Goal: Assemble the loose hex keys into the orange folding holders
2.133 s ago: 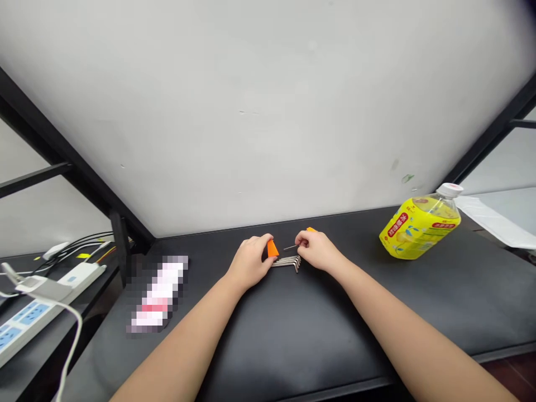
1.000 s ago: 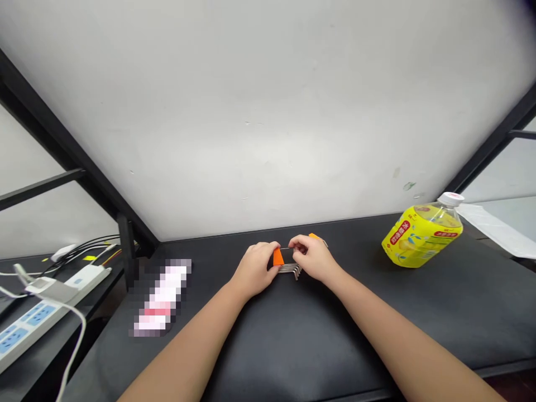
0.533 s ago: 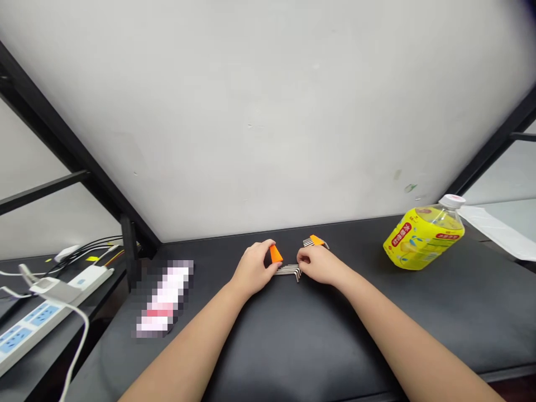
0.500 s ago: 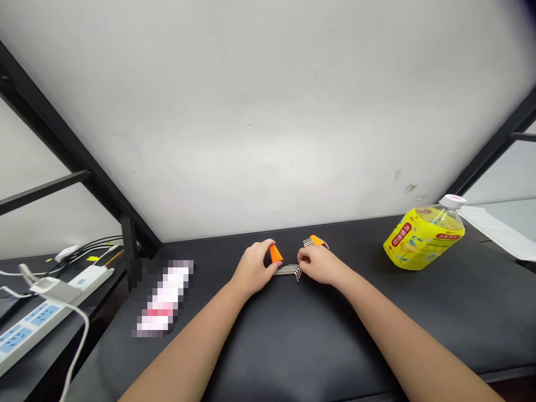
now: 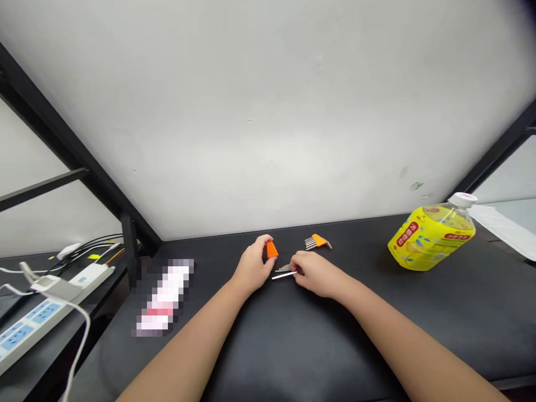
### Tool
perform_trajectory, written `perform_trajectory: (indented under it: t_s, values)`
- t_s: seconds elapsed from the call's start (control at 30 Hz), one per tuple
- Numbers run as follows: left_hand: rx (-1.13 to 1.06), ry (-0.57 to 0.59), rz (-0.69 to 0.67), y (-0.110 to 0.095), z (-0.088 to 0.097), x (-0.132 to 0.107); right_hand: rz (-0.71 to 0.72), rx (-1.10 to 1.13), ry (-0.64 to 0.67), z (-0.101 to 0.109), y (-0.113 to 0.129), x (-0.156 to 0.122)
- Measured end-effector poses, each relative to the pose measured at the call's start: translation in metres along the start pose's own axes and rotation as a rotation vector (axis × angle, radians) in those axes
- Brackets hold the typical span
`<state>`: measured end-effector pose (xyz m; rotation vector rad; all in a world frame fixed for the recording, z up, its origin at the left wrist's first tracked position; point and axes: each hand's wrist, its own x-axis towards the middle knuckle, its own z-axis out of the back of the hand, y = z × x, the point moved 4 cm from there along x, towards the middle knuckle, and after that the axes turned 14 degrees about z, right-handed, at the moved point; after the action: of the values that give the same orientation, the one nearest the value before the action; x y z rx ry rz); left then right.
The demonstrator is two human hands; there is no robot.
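Left hand: fingers and thumb closed on the sides of an orange holder, around the middle of the black surface, nearer its far edge than its near edge. Holder judged light, stiff plastic, not fragile; best taken by its sides, slots left free. Slots not legible here.

Right hand: fingertips pinched on one end of a bright metal key, its free end pointing toward the left edge of the surface. Key judged light, rigid, smooth enough to turn in the fingers; firmest hold near the end now covered.

Loose keys: several, thin, lying between the hands just beyond the bright key; partly hidden, count uncertain.

Second orange holder: filled with a row of keys, lying beyond the right hand, near the far edge.

Yellow-labelled bottle: toward the far right corner, white cap, apparently tilted.

Blurred-out flat item: by the left edge.

Power strip: past the left edge, cables about it.
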<state>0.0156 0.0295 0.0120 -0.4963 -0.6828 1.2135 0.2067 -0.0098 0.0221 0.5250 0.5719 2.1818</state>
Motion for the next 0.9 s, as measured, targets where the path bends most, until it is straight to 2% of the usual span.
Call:
perform_trajectory:
  t_s: [0.13, 0.27, 0.53, 0.77, 0.9]
  values:
    - [-0.091, 0.022, 0.042, -0.001, 0.001, -0.001, -0.08, 0.236, -0.151, 0.021, -0.021, -0.004]
    - [-0.15, -0.03, 0.007, -0.004, 0.004, 0.0, -0.051, 0.242, -0.283, 0.034, -0.032, -0.005]
    - [-0.09, -0.04, -0.056, -0.006, 0.004, -0.001, 0.045, 0.226, -0.224, 0.039, -0.024, -0.005]
    - [-0.067, -0.027, -0.056, -0.007, 0.003, -0.002, 0.048, 0.181, -0.212, 0.041, -0.026, -0.007]
    - [-0.018, -0.005, -0.113, -0.012, 0.003, -0.004, 0.035, 0.234, -0.198, 0.039, -0.024, -0.007]
